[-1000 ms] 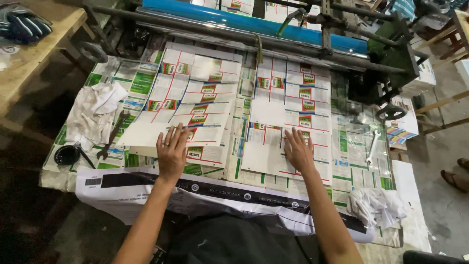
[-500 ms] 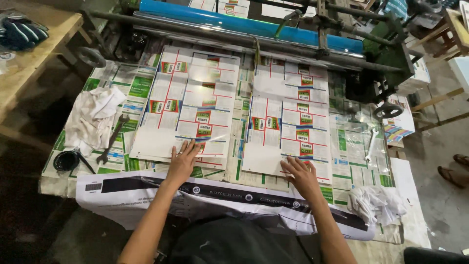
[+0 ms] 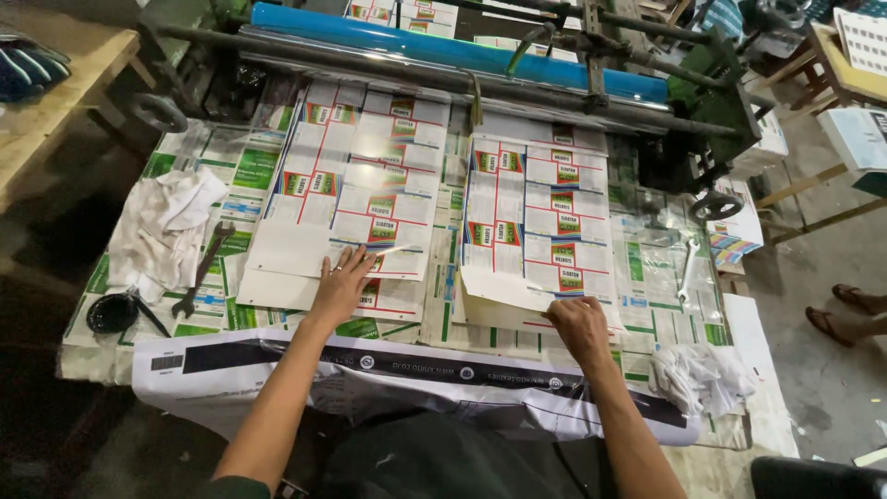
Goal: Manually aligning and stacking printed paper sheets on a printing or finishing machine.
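The person's body is cut off at the bottom edge, and only forearms and hands show. The fingertips of the right hand are hidden under the sheet edge they lift, so how many sheets they pinch is hard to make out. The far end of both stacks runs under the blue roller at 12 o'clock.

The left hand lies released, fingers spread flat, pressing the near corner of the left stack of printed sheets, which stretches away from it toward 12 o'clock. The right hand is curled, grasping the near edge of the right stack of printed sheets; that edge is raised off the bench and curls at 11 o'clock of the hand.

At 9 o'clock of the left hand lie a spanner and a white rag. Another rag sits at 4 o'clock of the right hand, a second spanner at 2 o'clock.
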